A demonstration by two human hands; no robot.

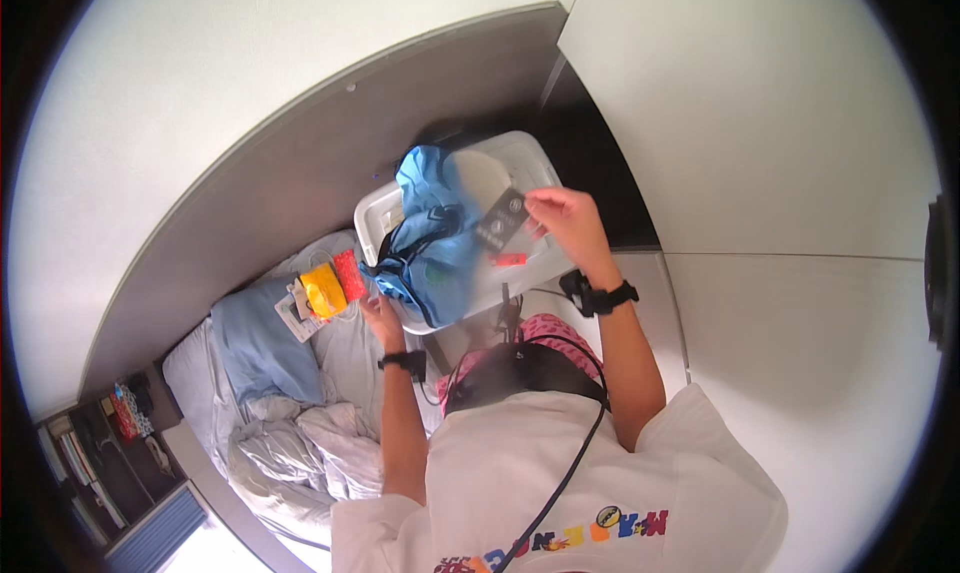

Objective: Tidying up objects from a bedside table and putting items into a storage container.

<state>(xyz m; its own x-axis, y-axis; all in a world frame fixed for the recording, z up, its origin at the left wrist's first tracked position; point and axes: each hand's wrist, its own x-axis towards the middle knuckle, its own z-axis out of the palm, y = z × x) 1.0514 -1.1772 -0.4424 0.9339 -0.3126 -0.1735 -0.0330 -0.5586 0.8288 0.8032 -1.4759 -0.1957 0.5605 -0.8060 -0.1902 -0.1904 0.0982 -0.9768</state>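
Observation:
My right hand [566, 220] grips the corner of a dark grey packet or card [504, 219] with pale print, held over a translucent white plastic bin lid [536, 153]. A blue cloth bag with dark trim [435, 250] lies across the left part of the lid. At the lid's lower left edge is my left hand [382, 321], beside the bag and a red patterned packet [349, 275]; whether it holds either cannot be told. Near the lid's front edge lies a small red item [510, 260]. A round whitish item [484, 174] sits behind the bag.
To the left is a bed with a blue pillow [262, 340] and rumpled grey bedding [307, 445]. A yellow packet [324, 291] and a white card-like item [298, 319] lie there. Shelves with books [82, 460] stand at the lower left. White cabinet doors [780, 145] rise at right. A black cable [577, 453] crosses my shirt.

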